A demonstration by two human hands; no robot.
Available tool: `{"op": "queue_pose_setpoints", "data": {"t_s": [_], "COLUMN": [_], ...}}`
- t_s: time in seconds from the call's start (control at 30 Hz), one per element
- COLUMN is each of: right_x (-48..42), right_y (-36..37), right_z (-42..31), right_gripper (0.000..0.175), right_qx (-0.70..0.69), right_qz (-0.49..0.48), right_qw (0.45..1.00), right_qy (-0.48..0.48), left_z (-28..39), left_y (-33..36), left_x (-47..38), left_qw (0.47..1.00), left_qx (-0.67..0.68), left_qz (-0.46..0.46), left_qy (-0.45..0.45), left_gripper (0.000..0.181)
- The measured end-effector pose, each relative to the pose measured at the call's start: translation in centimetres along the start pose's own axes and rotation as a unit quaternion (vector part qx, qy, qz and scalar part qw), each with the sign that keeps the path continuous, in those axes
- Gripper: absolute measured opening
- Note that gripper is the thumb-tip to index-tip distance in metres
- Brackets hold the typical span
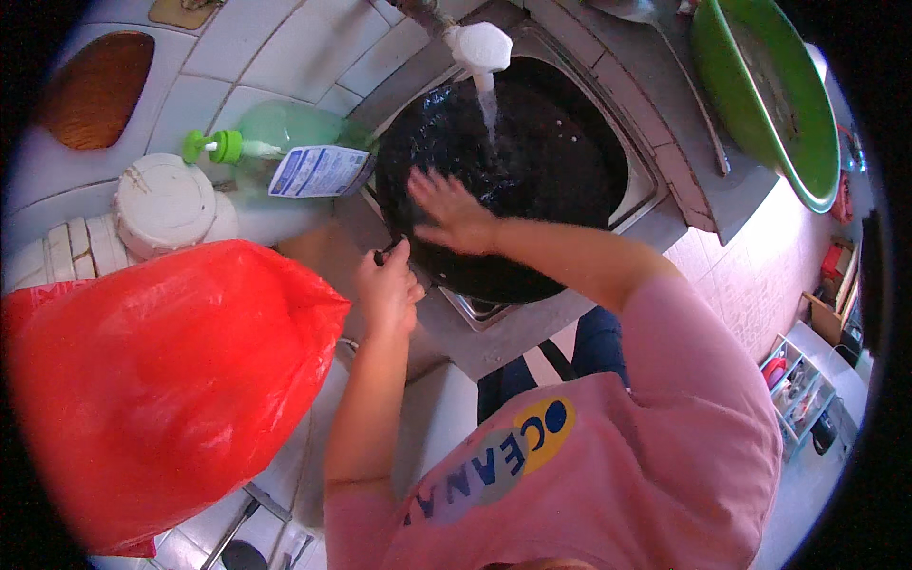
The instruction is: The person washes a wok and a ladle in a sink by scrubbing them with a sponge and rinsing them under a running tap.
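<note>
A large black pan (541, 171) sits tilted over the steel sink (641, 192), its inside wet. Water runs into it from a white faucet (483, 48). At the pan's near left edge, my left hand (388, 288) is closed around a short black handle (385, 254). My right hand (452, 214) is spread palm down over the left part of the pan, fingers apart and slightly blurred. It appears to touch the pan's inner surface and holds nothing.
Left of the sink lies a clear green pump bottle (292, 128). A bulging red plastic bag (178, 385) fills the left side, beside a round white lid (165, 203). On the right ledge are a metal ladle (687, 78) and a tilted green basin (805, 92).
</note>
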State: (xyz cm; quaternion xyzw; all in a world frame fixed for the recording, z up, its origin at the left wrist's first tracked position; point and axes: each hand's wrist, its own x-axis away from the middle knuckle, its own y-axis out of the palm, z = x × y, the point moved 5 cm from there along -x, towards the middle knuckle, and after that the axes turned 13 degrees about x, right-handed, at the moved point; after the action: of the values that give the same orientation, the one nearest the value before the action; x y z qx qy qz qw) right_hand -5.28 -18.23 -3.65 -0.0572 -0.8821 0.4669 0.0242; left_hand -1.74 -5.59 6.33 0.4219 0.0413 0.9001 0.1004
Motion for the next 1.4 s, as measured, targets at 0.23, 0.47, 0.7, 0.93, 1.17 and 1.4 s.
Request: {"op": "queue_pose_setpoints", "data": {"t_s": [0.23, 0.47, 0.7, 0.93, 1.17, 1.4], "right_x": [11.9, 0.2, 7.0, 14.8, 18.4, 22.5], "right_y": [-3.7, -1.1, -1.1, -10.8, -17.8, -19.6], "right_z": [8.3, 9.0, -1.5, 2.5, 7.7, 10.2], "right_gripper": [0.070, 0.078, 0.060, 0.035, 0.041, 0.056], "right_qx": [0.091, 0.110, -0.151, -0.116, -0.263, -0.415], "right_qz": [-0.253, -0.022, -0.147, -0.249, -0.056, 0.066], "right_qw": [0.963, 0.988, 0.977, 0.961, 0.920, 0.837], "right_qy": [0.016, 0.110, -0.012, 0.043, 0.286, 0.351], "left_z": [-0.2, 0.0, 0.5, 3.0, 4.3, 4.4], "left_y": [0.3, 1.1, 1.0, 6.8, 13.1, 16.2], "left_x": [0.5, 0.8, 1.2, 5.7, 8.6, 9.5], "left_qw": [1.000, 1.000, 0.999, 0.971, 0.960, 0.954], "left_qx": [0.003, -0.005, 0.050, 0.174, 0.219, 0.249], "left_qz": [0.008, -0.001, -0.004, -0.146, -0.163, -0.165], "left_qy": [-0.009, -0.001, -0.017, -0.068, -0.055, -0.041], "left_gripper": [0.029, 0.026, 0.027, 0.030, 0.031, 0.029]}}
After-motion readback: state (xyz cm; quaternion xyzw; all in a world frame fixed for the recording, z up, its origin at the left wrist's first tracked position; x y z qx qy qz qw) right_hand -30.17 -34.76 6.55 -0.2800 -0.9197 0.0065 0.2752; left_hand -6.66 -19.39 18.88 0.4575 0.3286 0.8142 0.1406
